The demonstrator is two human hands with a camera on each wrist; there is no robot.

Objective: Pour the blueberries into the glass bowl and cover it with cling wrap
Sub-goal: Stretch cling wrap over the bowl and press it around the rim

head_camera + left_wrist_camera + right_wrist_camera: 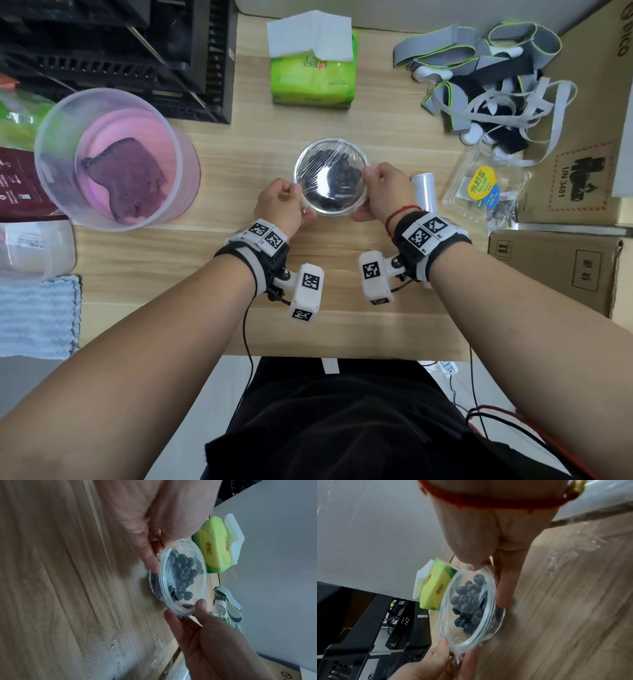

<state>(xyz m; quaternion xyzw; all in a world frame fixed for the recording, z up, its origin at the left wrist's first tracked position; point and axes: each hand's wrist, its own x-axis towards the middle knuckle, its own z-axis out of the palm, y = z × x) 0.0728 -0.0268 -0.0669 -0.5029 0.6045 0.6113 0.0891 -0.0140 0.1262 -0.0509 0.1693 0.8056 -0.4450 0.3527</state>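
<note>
A small glass bowl [329,139] [163,584] [485,616] stands mid-table with blueberries [346,178] [183,574] [467,601] inside. Cling wrap [317,171] is stretched over its mouth and down its sides. My left hand [298,202] [161,555] pinches the left rim, thumb on top of the film and fingers [150,559] along the wall. My right hand [364,192] [489,584] pinches the right rim the same way, with fingers [505,588] against the wall. The cling wrap roll [424,192] lies just right of my right hand.
A clear blueberry package [483,188] lies right of the roll. A pink tub [116,157] stands at the left, black crates [120,51] at the back left and a green tissue pack [313,75] behind the bowl. Straps [486,78] and cardboard boxes [582,164] fill the right.
</note>
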